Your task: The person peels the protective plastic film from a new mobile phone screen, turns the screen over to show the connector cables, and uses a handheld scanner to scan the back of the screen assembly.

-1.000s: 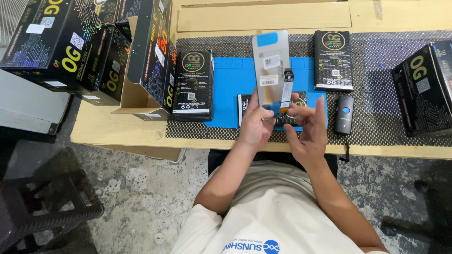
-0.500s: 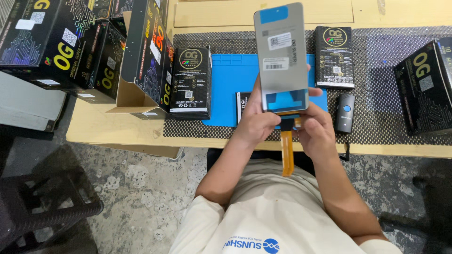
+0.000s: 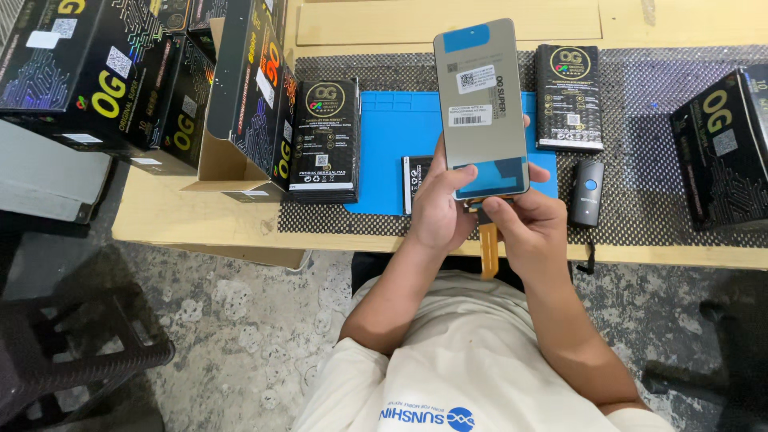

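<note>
- Hands are holding the phone screen (image 3: 481, 108) more upright than a second ago, above the blue mat (image 3: 392, 152); its orange ribbon (image 3: 487, 250) is now hanging below.
- Left hand (image 3: 436, 210) and right hand (image 3: 534, 228) are both pinching its lower edge.
- White labels and a blue tab are sitting on its grey back.
- Flat black boxes (image 3: 324, 138) are lying left and right of the mat.

Left hand (image 3: 436, 210) and right hand (image 3: 534, 228) raised side by side, fingers (image 3: 462, 172) curled in a grip

Display panel raised from desk

The phone screen panel (image 3: 481, 108), formerly low over the blue mat (image 3: 390, 152), now stands upright above it, orange flex cable (image 3: 488, 250) hanging free.
</note>
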